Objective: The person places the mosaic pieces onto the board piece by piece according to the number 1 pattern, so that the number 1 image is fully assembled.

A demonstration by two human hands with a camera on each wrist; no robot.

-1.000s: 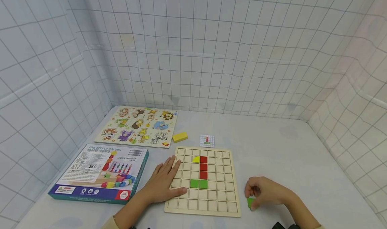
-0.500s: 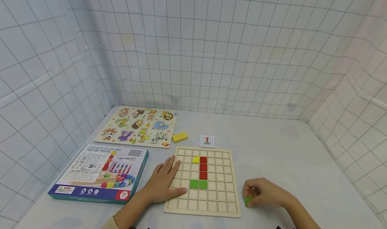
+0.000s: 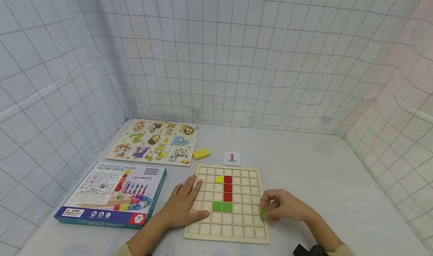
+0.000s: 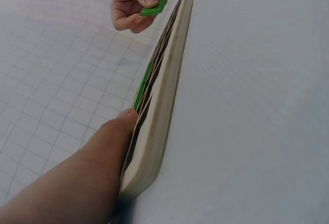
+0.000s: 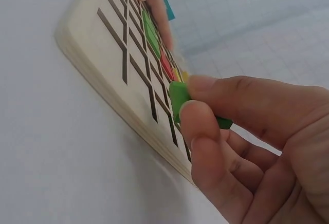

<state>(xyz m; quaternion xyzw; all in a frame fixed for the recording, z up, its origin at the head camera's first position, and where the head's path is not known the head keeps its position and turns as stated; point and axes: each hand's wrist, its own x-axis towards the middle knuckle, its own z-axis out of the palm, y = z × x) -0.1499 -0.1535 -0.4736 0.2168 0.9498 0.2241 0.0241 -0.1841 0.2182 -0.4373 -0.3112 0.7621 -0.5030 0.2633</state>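
My left hand (image 3: 182,207) lies flat with spread fingers on the left edge of the wooden grid board (image 3: 233,229). At the board's right edge my right hand (image 3: 282,205) pinches a green tile (image 5: 180,98) between thumb and fingers. The left wrist view shows that green tile (image 4: 154,9) held up off the table. In the board's cells sit two green tiles (image 3: 222,206) side by side, a column of red tiles (image 3: 228,188) above the right one, and a yellow piece with a slanted side (image 3: 220,179) left of the top red.
Behind the board lies a small pattern card (image 3: 232,158), with a yellow block (image 3: 201,154) to its left. An animal puzzle board (image 3: 153,141) and a bead-set box (image 3: 111,194) stand on the left. Gridded cloth walls (image 3: 230,60) enclose the table.
My right hand has picked the green tile up from the table and moved left and slightly away from me, to the board's right edge. The left hand has stayed in place.
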